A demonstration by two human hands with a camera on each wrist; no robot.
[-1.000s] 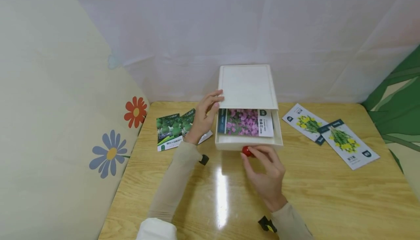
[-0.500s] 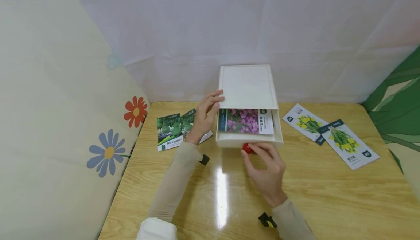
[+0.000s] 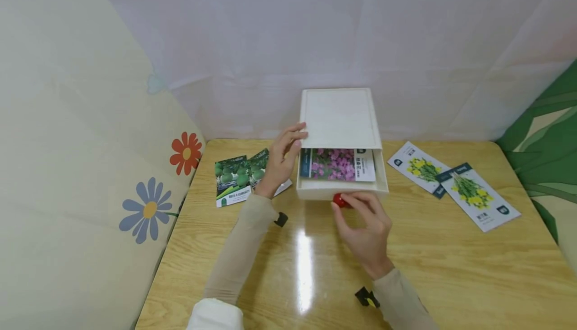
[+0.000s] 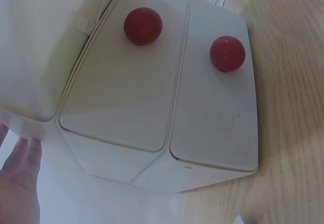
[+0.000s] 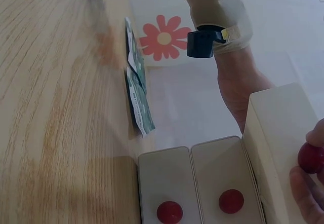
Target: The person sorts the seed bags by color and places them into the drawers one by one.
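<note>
A small white drawer cabinet point(image 3: 340, 117) stands against the back cloth, its top drawer point(image 3: 308, 186) pulled partway out. Inside that drawer lies a seed packet with pink flowers point(image 3: 335, 163), its rear part hidden under the cabinet top. My right hand point(image 3: 367, 235) pinches the drawer's round red knob point(image 3: 339, 200) between thumb and fingers. On the cabinet's left side my left hand point(image 3: 279, 165) rests with its fingers extended, fingertips at the top edge. Below, two closed drawers with red knobs point(image 4: 143, 26) show in the left wrist view.
Two green seed packets point(image 3: 233, 180) lie on the wooden table left of the cabinet, partly behind the left wrist. To the right, two yellow-flower packets point(image 3: 478, 197) overlap at a corner. A white cloth point(image 3: 252, 54) hangs directly behind.
The top drawer has slid slightly inward, with the right hand moving along on its knob. Less of the pink-flower packet shows. The left hand has stayed on the cabinet's side.
</note>
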